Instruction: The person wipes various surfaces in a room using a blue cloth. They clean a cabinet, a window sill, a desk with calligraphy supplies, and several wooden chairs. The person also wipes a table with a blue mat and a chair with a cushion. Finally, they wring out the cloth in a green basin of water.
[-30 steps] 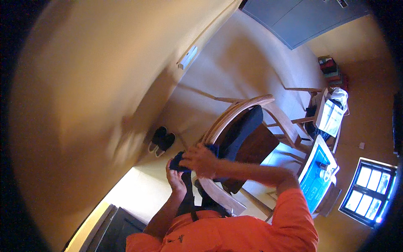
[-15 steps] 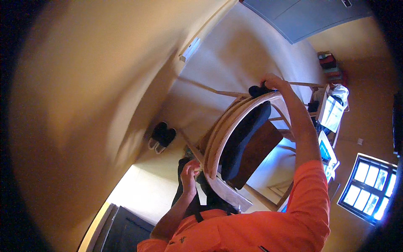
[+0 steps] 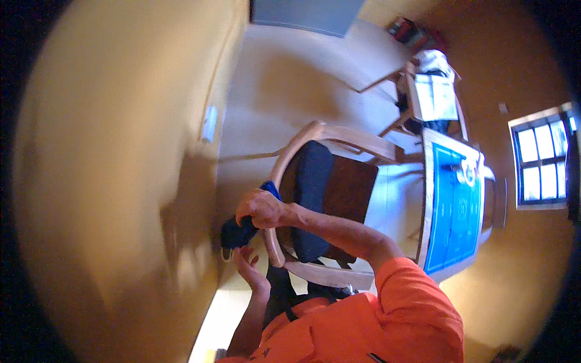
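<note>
A wooden chair (image 3: pixel 302 136) with a curved back rail, a dark cushion (image 3: pixel 310 196) and a brown seat (image 3: pixel 354 196) stands in front of me. My right hand (image 3: pixel 263 209) is closed on a dark blue cloth (image 3: pixel 272 190) at the chair's back rail. Part of the cloth is hidden behind the fingers. My left hand (image 3: pixel 251 272) is just below, beside the lower end of the rail, fingers apart and holding nothing that I can see. Dark shoes (image 3: pixel 228 237) with a pale edge lie on the floor behind the hands, partly covered.
A table (image 3: pixel 425 206) with a blue printed sheet (image 3: pixel 457 209) stands to the right. Beyond it, another wooden piece of furniture carries white papers (image 3: pixel 436 97) and a white cloth bundle (image 3: pixel 433 62). A wall (image 3: pixel 121 181) rises on the left; a window (image 3: pixel 541 160) is at right.
My right hand has moved with the cloth from the far side of the chair's back rail to its near left part, close to my left hand. The view has turned.
</note>
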Available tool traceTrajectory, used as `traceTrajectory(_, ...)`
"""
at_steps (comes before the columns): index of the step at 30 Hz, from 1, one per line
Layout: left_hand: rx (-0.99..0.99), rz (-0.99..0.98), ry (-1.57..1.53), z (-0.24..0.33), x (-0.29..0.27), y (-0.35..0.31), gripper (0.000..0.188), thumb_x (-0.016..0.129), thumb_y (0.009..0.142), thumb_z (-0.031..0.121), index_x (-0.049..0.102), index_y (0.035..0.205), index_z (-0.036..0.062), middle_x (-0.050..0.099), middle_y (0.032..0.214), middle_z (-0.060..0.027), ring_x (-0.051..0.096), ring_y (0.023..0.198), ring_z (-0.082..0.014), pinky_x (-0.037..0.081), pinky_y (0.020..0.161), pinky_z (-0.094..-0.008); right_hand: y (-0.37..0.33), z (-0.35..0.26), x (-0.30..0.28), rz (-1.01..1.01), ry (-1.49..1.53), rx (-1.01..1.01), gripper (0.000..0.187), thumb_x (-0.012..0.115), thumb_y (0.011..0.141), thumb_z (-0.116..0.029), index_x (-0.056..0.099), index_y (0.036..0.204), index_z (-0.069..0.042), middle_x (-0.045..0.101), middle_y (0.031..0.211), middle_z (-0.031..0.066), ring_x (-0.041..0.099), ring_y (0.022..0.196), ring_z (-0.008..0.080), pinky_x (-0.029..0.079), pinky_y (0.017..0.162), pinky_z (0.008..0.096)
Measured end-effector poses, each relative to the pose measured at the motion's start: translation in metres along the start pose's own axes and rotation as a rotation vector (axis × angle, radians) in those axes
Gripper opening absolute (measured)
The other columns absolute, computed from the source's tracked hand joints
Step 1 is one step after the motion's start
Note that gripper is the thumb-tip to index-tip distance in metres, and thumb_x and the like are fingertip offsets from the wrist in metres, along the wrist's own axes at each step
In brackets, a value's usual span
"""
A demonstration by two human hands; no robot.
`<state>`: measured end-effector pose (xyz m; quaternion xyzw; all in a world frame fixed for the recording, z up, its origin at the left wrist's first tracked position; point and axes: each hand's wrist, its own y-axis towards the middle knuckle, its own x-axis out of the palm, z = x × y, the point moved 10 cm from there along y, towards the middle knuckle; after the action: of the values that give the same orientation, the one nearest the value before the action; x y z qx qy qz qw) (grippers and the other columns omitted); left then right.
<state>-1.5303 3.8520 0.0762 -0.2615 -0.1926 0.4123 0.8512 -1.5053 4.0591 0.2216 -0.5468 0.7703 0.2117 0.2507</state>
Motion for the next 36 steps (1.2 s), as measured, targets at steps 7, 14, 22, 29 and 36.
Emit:
traceTrajectory(7,0.176,-0.252,0.571,0.021,0.069,-0.004,0.069,0.066,0.083,0.032,0.037,0.137,0.0000,0.051,0.127,-0.0146,0.050,0.116,-0.0259,0.039,0.097,-0.0361,-0.296,0.031,-0.043,1.046,1.197,0.771,0.067,0.053,0.065,0.008,0.047,0.131,-0.003,0.060,0.115,0.0099,0.057,0.103,0.0232,0.045,0.093,0.0349)
traceTrajectory(14,-0.035,-0.089,0.494,-0.006,0.061,0.030,0.058,0.072,0.071,0.001,0.047,0.123,-0.0046,0.056,0.116,-0.0168,0.059,0.099,-0.0271,0.050,0.084,-0.0378,-0.636,0.031,0.280,1.467,1.619,1.423,0.040,0.049,0.064,-0.004,0.056,0.102,0.007,0.064,0.091,0.0157,0.065,0.080,0.0312,0.055,0.079,0.0419)
traceTrajectory(22,-0.095,-0.093,0.595,0.019,0.085,0.008,0.093,0.071,0.066,0.000,0.018,0.142,0.0020,0.046,0.128,-0.0166,0.051,0.111,-0.0312,0.047,0.089,-0.0460,-0.626,0.055,0.332,1.535,2.051,1.161,0.032,0.050,0.065,-0.009,0.059,0.094,0.002,0.065,0.090,0.0147,0.065,0.079,0.0308,0.055,0.077,0.0415)
traceTrajectory(29,-0.041,-0.071,0.558,-0.028,0.027,0.040,0.064,0.069,0.064,-0.004,0.045,0.124,-0.0033,0.054,0.117,-0.0164,0.058,0.102,-0.0293,0.051,0.083,-0.0400,-0.648,0.073,0.284,1.475,1.920,1.093,0.028,0.044,0.074,-0.015,0.062,0.087,0.001,0.065,0.084,0.0143,0.065,0.075,0.0282,0.055,0.074,0.0400)
traceTrajectory(36,-0.046,0.082,0.445,-0.053,0.016,-0.013,0.084,0.066,0.065,-0.007,0.028,0.140,0.0015,0.046,0.132,-0.0170,0.052,0.114,-0.0324,0.047,0.094,-0.0441,-0.700,0.074,0.246,1.535,1.655,1.265,0.019,0.047,0.072,-0.009,0.061,0.081,-0.001,0.061,0.076,0.0104,0.062,0.065,0.0249,0.055,0.061,0.0381)
